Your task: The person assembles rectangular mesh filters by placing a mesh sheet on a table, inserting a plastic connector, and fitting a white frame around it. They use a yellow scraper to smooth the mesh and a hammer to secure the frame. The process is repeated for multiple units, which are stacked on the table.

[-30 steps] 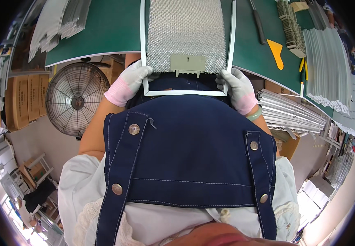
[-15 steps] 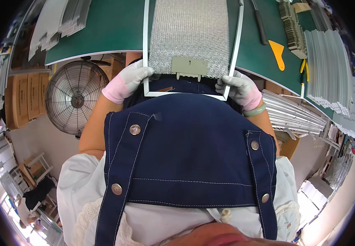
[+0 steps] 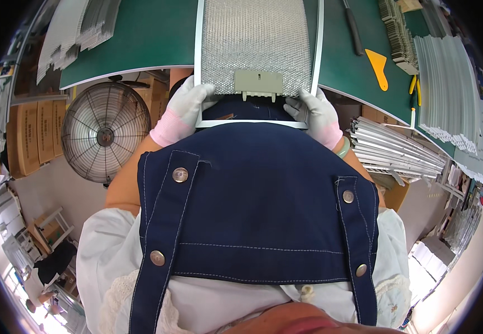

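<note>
My left hand (image 3: 184,108), in a white glove with a pink cuff, is closed on the left side of a thin silver metal frame (image 3: 199,55). The matching gloved right hand (image 3: 320,116) grips the frame's right side near its lower corner. Inside the frame lies a silver wire mesh panel (image 3: 257,44), whose near edge stops short of the frame's near bar. A grey-beige plastic piece (image 3: 259,82) with small prongs sits on that near edge. Frame and mesh overhang the table edge toward my navy apron. Some fingertips are hidden behind the frame.
On the green table (image 3: 152,39) lie a yellow scraper (image 3: 377,68), a black-handled tool (image 3: 354,34), yellow-handled pliers (image 3: 414,89), stacked beige pieces (image 3: 397,39) and metal strips (image 3: 447,89). Mesh sheets (image 3: 80,33) lie at left. A floor fan (image 3: 105,133) stands below.
The frame's right side has moved left, closer against the mesh. Both hands have shifted inward, with their fingers now nearer the mesh edges. The frame's near bar has risen slightly in view.
</note>
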A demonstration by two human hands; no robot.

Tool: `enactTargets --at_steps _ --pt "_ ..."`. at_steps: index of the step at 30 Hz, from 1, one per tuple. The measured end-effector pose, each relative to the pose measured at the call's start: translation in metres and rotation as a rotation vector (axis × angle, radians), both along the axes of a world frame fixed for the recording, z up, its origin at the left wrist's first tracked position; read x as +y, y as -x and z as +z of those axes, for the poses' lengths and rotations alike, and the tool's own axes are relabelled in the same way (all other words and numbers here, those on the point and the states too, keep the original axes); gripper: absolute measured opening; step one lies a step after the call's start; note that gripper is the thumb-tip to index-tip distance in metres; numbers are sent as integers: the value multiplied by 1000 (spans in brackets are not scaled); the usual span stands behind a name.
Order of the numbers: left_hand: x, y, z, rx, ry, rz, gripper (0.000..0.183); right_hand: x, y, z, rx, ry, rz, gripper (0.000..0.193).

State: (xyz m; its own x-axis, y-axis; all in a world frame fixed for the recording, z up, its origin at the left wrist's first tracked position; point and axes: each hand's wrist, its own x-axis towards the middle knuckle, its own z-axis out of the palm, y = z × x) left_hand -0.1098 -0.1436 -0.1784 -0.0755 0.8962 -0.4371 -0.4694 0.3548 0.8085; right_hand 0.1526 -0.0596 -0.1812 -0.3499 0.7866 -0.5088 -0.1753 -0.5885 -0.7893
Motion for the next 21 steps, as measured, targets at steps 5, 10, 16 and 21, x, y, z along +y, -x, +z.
enactTargets --at_steps 5,10,16,21 --pt "9 -4 -14 37 -54 87 46 10 7 -12 123 62 -138 45" --pt "12 -3 -20 -51 -96 42 43 13 0 -25 312 135 -174 18" --pt "18 22 0 510 155 -313 43 14 -5 -28 301 136 -166 17" --pt "3 24 -6 123 44 -183 39 11 -5 -27 304 110 -145 18"
